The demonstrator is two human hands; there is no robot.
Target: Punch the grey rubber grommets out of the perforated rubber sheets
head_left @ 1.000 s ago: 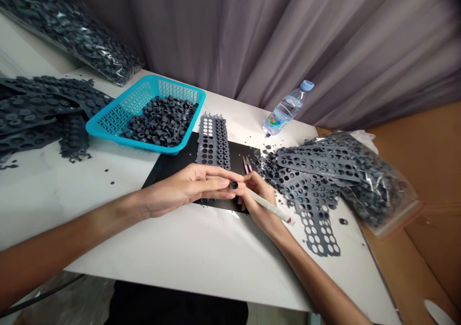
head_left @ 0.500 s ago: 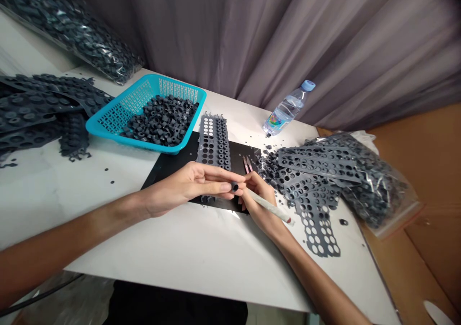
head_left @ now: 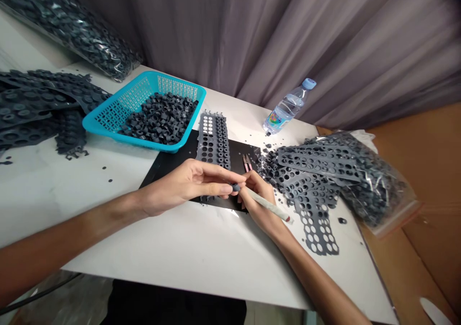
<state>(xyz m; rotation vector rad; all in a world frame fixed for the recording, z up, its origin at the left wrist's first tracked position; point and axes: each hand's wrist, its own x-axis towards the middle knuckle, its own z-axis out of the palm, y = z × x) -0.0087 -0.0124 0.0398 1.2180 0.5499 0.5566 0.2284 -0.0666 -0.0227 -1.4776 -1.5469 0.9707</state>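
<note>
Between thumb and fingers, my left hand (head_left: 201, 181) pinches a small dark grey rubber piece (head_left: 236, 187). My right hand (head_left: 260, 198) is closed on a pale, pen-like stick (head_left: 270, 206) with a reddish end, its other end hidden by the fingers near the rubber piece. Both hands meet above a black mat (head_left: 173, 164). Behind them on the mat lies a grey moulded rubber sheet (head_left: 213, 142), with empty holes on its left and ring-shaped pieces on its right. Pink-handled snips (head_left: 247, 162) lie just beyond my right hand.
A blue basket (head_left: 144, 143) of loose rubber pieces stands back left, beside stacked rubber sheets (head_left: 29, 109) and a filled plastic bag (head_left: 79, 32). To the right are a water bottle (head_left: 288, 108), punched-out sheets (head_left: 320, 164) and another plastic bag (head_left: 382, 190).
The rubber piece has turned in my left fingers, so its open end no longer faces me. Both hands stay nearly in place; the view has shifted slightly.
</note>
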